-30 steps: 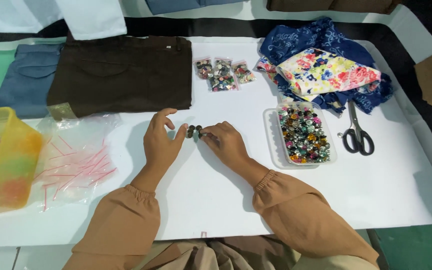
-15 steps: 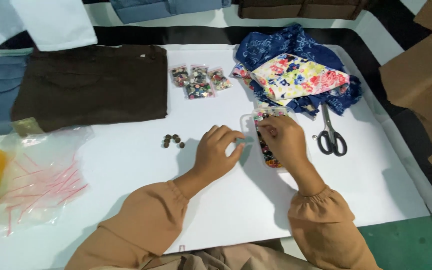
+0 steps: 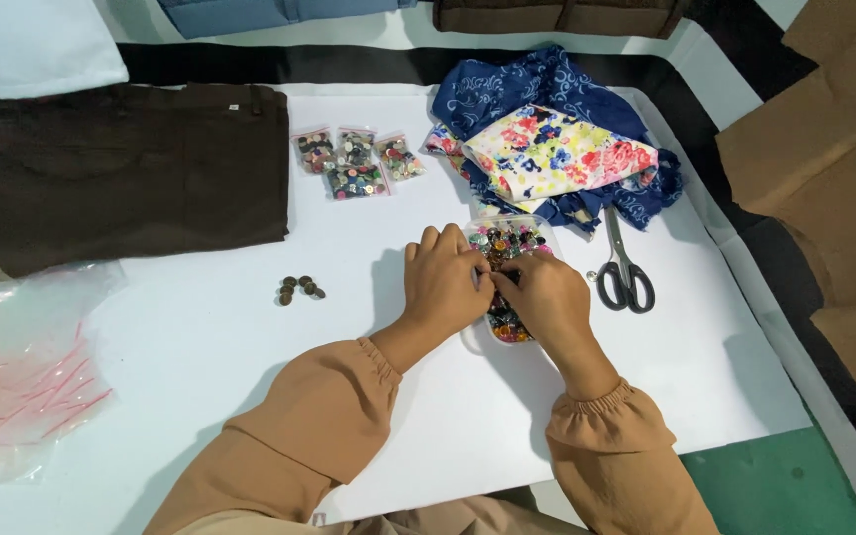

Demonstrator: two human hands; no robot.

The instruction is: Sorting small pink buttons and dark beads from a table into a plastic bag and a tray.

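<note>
Reaching into a clear plastic tray of mixed colourful buttons (image 3: 507, 243) on the white table (image 3: 200, 347), the left hand (image 3: 445, 282) and right hand (image 3: 544, 297) meet fingertip to fingertip; whether they pinch a button, I cannot tell. Small dark brown buttons (image 3: 299, 289) lie well apart, black-handled scissors (image 3: 624, 272) just beside.

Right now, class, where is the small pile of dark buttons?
The small pile of dark buttons lies on the white table, left of the left hand, below the folded brown trousers.
</note>
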